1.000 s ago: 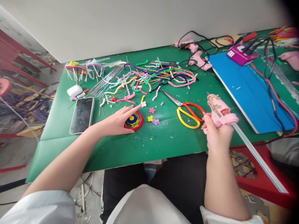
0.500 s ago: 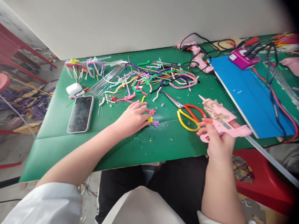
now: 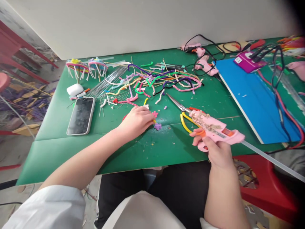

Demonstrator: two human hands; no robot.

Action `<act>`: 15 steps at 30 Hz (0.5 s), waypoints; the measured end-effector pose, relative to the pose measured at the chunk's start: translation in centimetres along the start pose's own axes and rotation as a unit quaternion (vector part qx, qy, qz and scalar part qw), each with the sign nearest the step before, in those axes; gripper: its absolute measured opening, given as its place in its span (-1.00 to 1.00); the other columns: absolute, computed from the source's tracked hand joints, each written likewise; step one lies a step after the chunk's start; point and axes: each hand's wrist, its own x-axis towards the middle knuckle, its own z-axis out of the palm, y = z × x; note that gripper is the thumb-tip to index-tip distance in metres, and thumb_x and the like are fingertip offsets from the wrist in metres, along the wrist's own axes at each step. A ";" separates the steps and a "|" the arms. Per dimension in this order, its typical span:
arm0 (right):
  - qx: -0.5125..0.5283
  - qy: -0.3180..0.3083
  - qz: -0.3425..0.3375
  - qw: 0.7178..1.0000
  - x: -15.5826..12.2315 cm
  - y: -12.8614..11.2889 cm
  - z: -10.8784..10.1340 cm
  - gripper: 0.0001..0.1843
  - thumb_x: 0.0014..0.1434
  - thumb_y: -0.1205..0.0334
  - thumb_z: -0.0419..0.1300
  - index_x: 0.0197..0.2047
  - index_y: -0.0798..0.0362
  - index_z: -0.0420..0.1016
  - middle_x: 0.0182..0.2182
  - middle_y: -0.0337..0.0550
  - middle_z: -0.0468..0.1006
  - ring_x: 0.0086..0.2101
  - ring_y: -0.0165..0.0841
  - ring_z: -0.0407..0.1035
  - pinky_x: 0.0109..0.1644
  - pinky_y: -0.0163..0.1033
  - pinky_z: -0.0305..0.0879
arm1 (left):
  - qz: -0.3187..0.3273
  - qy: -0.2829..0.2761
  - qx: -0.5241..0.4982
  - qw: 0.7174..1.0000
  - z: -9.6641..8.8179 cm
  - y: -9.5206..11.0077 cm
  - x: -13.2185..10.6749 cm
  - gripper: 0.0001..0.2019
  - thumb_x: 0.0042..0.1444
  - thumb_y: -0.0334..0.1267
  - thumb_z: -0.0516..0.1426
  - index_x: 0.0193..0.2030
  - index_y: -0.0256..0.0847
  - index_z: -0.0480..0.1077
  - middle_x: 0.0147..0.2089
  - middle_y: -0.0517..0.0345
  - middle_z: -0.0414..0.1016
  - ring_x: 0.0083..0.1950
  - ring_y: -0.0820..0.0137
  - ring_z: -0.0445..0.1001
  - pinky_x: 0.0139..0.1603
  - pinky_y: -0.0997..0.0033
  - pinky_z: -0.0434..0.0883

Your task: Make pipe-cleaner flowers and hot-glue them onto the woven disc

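Observation:
My right hand (image 3: 215, 149) is closed round the grip of a pink hot glue gun (image 3: 214, 128), a clear glue stick (image 3: 269, 159) trailing from its back, its nozzle pointing left over the yellow-and-red scissors (image 3: 188, 116). My left hand (image 3: 137, 121) lies curled on the green table (image 3: 166, 146), covering a red woven disc, its fingertips pinched at a small yellow flower beside a pink flower (image 3: 155, 113) and a purple flower (image 3: 157, 126).
A heap of coloured pipe cleaners (image 3: 157, 79) fills the table's middle back. A phone (image 3: 81, 115), a white earbud case (image 3: 75, 89) and two small fringed umbrellas (image 3: 85, 67) sit left. A blue board (image 3: 254, 95), more glue guns (image 3: 205, 63) and cables lie right.
My left hand slid right off the woven disc's top and curled over it, fingertips now at the small flowers. My right hand tipped the glue gun from upright to nozzle-left and moved it leftward.

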 end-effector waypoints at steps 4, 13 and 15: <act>0.008 -0.035 -0.004 0.999 -0.5 -0.4 0.0 -0.71 0.12 0.01 0.15 -0.31 0.09 0.47 -0.45 -0.07 0.56 -0.55 -0.36 0.40 -0.59 -0.31 0.25 | -0.148 0.117 -0.155 0.970 -2.6 -0.2 -1.6 -0.88 0.09 -0.21 0.17 -0.29 -0.18 0.50 -0.29 0.17 0.58 -0.27 0.44 0.50 -0.20 0.45 0.40; -0.007 -0.054 -0.048 0.997 -0.7 -8.5 2.2 -0.75 0.16 0.07 0.15 -0.14 0.01 0.43 -0.43 -0.19 0.53 -0.71 -0.49 0.28 -0.66 -0.31 0.27 | -0.368 0.262 -0.395 0.800 -2.2 -3.6 -5.2 -0.81 -0.07 -0.16 0.26 -0.40 -0.25 0.48 -0.44 0.16 0.53 -0.39 0.47 0.46 -0.34 0.50 0.40; -0.039 -0.087 -0.060 0.994 -0.8 -9.0 3.5 -0.69 0.15 0.00 0.14 -0.11 -0.02 0.44 -0.38 -0.16 0.56 -0.67 -0.46 0.33 -0.60 -0.28 0.34 | -0.367 0.255 -0.419 0.790 -2.1 -3.6 -5.2 -0.80 -0.10 -0.17 0.28 -0.42 -0.26 0.46 -0.45 0.17 0.53 -0.40 0.49 0.45 -0.37 0.52 0.39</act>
